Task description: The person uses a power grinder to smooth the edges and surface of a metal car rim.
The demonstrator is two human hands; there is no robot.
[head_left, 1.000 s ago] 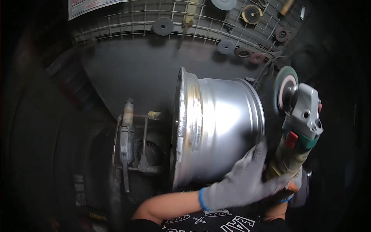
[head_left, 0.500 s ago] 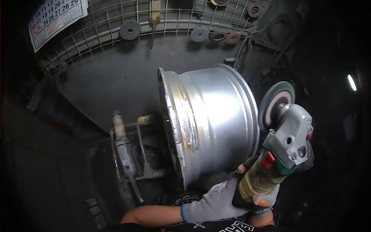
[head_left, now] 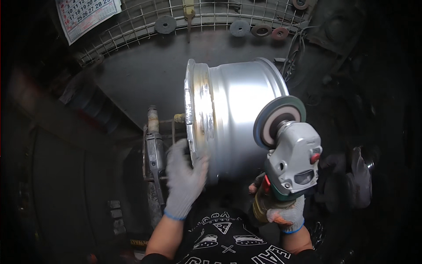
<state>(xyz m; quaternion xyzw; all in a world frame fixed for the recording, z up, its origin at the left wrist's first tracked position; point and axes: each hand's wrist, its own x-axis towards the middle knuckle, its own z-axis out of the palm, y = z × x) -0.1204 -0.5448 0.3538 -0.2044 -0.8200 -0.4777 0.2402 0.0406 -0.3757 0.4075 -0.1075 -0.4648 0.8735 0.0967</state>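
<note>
A silver wheel rim (head_left: 237, 101) lies on its side in front of me. Rough weld metal and yellowish-brown staining run along its left edge. My left hand (head_left: 184, 180), in a grey glove with a blue cuff, is at the near part of that edge. Its fingers and thumb are spread to either side of the lip, slightly blurred; I cannot tell whether they touch it. My right hand (head_left: 288, 218), gloved too, is closed around the wrapped body of an angle grinder (head_left: 294, 160). The grinder's round disc (head_left: 281, 122) overlaps the rim's right side in view; contact cannot be made out.
Left of the rim, a second power tool (head_left: 154, 149) rests on a metal frame. A wire grid (head_left: 211, 17) at the back carries several discs (head_left: 240, 28) and a calendar (head_left: 88, 15). Cables (head_left: 293, 57) hang at the back right. A greyish cloth-like thing (head_left: 360, 180) lies right.
My left hand has left the grinder and moved left to the rim's welded edge. My right hand still holds the grinder, now further left in view. The view has shifted.
</note>
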